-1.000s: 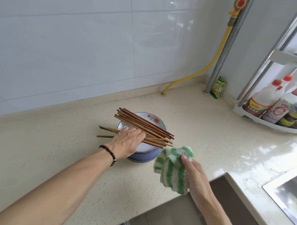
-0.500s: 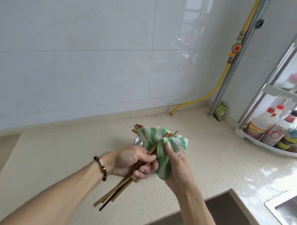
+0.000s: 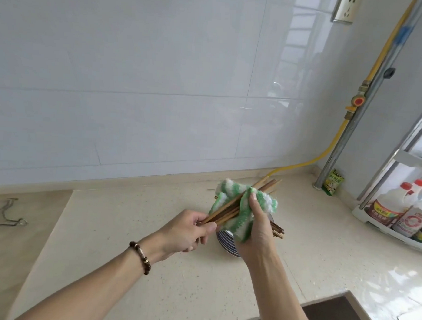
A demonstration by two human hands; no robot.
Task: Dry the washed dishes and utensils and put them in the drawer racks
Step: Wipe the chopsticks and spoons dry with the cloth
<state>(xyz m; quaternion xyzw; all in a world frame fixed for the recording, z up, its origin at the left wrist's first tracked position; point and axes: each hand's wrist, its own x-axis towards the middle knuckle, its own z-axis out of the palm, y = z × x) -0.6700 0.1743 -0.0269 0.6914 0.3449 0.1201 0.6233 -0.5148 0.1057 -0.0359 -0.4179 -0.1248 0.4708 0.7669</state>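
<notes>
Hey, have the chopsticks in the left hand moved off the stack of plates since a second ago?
Yes. The chopsticks were lifted off the plates; some remain there.

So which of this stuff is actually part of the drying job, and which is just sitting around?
Part of the job:
chopsticks, gripped by the left hand
green-and-white cloth, wrapped round them by the right hand
stacked plates below

Just lying about:
sauce bottles on the rack
green packet
yellow hose

The cloth (image 3: 241, 209) hides the chopsticks' (image 3: 229, 205) middles and most plates (image 3: 223, 241).
</notes>
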